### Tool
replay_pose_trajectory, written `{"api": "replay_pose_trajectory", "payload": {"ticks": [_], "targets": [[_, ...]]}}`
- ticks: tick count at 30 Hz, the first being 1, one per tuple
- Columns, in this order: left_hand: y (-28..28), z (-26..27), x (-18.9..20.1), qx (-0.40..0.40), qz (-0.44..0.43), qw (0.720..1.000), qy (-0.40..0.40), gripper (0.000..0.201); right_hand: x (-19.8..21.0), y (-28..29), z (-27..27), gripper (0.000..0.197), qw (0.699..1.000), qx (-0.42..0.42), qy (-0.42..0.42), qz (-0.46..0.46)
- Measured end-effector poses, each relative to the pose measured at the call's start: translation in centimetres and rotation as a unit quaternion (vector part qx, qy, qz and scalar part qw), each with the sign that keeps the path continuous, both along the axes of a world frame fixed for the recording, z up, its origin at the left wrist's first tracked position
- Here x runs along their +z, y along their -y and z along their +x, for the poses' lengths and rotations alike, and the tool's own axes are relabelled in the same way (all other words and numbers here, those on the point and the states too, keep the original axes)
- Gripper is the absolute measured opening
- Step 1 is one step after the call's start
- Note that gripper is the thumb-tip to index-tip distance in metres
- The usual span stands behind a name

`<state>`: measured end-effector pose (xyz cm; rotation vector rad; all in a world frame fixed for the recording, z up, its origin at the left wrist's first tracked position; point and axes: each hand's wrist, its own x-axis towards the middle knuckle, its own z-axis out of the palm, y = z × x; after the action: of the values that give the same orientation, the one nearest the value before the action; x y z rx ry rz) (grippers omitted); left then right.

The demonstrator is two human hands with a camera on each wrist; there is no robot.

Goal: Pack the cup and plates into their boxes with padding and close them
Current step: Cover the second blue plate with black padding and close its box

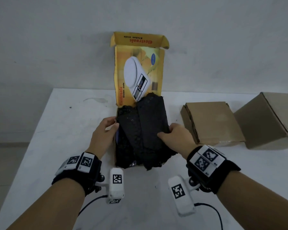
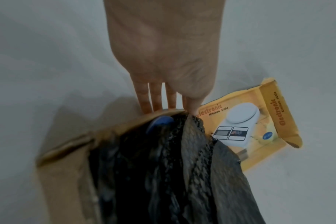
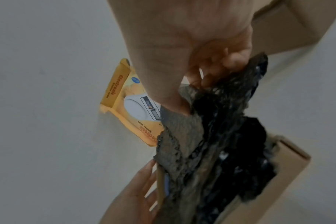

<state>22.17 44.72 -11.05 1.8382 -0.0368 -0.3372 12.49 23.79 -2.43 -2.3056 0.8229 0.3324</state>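
On the white table point(image 1: 60, 130), an open yellow kitchen-scale box point(image 1: 140, 75) is seen, lid flap raised against the wall, its tray filled with black mesh padding point(image 1: 146, 128) that overhangs the near and right edges. Two closed brown boxes point(image 1: 211, 122) are noted well apart to the right.

Padding is judged light, soft and springy, likely to rebound; it is best taken at a free edge and pressed down. A blue plate rim point(image 2: 159, 122) is glimpsed beneath it at the left wall, judged rigid and fragile.

The right hand point(image 1: 175, 135) is recorded pinching the padding's right edge, thumb over, fingers curled under. The left hand point(image 1: 105, 130) is held flat against the outside of the tray's left wall, fingers point(image 2: 155, 98) straight and together, thumb tip touching the padding.
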Motion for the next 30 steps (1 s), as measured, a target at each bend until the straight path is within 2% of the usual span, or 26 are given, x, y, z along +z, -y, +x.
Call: {"api": "replay_pose_trajectory", "payload": {"ticks": [2,4,6,8,11,14,16,18,21,23,26,28,30], "targets": [[0.1,-0.1,0.1,-0.004,0.028,0.999,0.018,0.028,-0.3,0.2,0.0,0.047,0.998,0.004,0.005,-0.069],[0.2,-0.2,0.3,-0.007,0.055,0.998,0.04,0.031,-0.6,0.7,0.2,0.049,0.997,0.006,0.005,-0.08],[0.2,-0.3,0.4,-0.003,0.064,0.997,0.046,0.03,-0.9,0.7,0.4,0.037,0.999,0.022,0.01,-0.033],[0.2,-0.2,0.4,0.008,0.056,0.998,0.034,0.025,-1.3,0.3,0.5,0.028,0.998,-0.004,0.055,0.035],[0.2,-0.3,0.3,0.016,0.049,0.998,0.03,0.021,-1.9,-1.0,0.8,0.027,0.992,-0.041,0.095,0.069],[0.6,-0.5,0.9,0.004,0.067,0.995,0.072,0.021,-2.4,-1.9,0.7,0.026,0.997,0.035,0.051,-0.052],[1.0,-0.3,0.9,-0.003,0.095,0.991,0.091,0.021,-2.1,-1.9,1.0,0.026,0.989,0.064,0.074,-0.11],[1.3,0.1,0.6,0.005,0.124,0.988,0.095,0.018,-1.4,-1.7,1.4,0.023,0.988,0.061,0.127,-0.069],[1.4,0.7,0.3,0.03,0.138,0.986,0.086,0.017,-0.6,-1.1,1.7,0.039,0.979,0.002,0.182,0.09],[1.4,1.0,0.5,0.041,0.137,0.986,0.091,0.017,-0.6,-1.0,1.3,0.041,0.983,-0.019,0.137,0.123],[1.6,1.2,0.9,0.045,0.146,0.98,0.13,0.012,-2.2,-1.2,0.6,0.032,0.999,0.019,0.032,0.011],[1.8,1.2,1.1,0.047,0.16,0.975,0.145,0.009,-2.7,-1.8,0.3,0.031,0.998,0.023,0.033,-0.052],[1.8,1.1,1.2,0.053,0.161,0.975,0.141,0.008,-2.8,-2.3,-0.3,0.037,0.984,0.051,0.088,-0.147]]}}
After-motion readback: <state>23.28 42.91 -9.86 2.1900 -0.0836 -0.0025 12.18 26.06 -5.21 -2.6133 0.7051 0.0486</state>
